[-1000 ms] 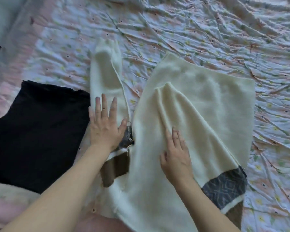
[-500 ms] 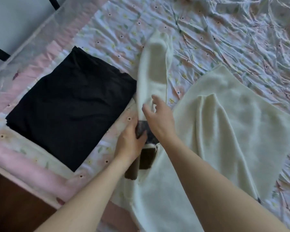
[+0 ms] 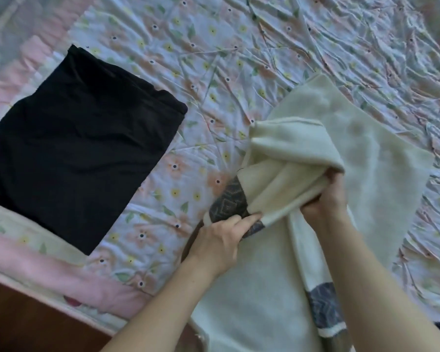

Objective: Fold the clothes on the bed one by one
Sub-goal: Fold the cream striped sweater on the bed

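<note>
Left hand (image 3: 221, 240): fingers curled round the cream sweater (image 3: 381, 174) at the grey patterned band (image 3: 230, 204) near the root of the left sleeve (image 3: 284, 151), pinning that point low, close to the bed. Right hand (image 3: 325, 201): clenched on the same sleeve further along its length, gripping a bunched run of cream knit; fingertips hidden in the folds, so the exact hold cannot be read.

Sleeve: lifted and doubled over between the two hands, cuff end draped back toward the sweater body. Appears to be mid-fold inward across the body, though the bunching makes the fold line hard to make out.

Sweater body: lies spread on the floral bedsheet (image 3: 264, 47), right of centre, lower edge running toward the near edge of the bed and partly under the forearms. A second grey patterned band (image 3: 325, 308) shows on the part lying along the right forearm, probably the other sleeve already laid in; not certain from this angle.

Outward: black garment (image 3: 76, 148) lies flat as a neat rectangle on the left part of the bed, well apart from the sweater. Judged folded and finished.

Progress, as judged: one item done, the sweater in hand at the sleeve stage. Remaining for the sweater: lay this sleeve flat on the body, then fold the body down to a compact shape. No other unfolded clothes are visible in this view; the bed extends beyond the picture, so more may remain.
</note>
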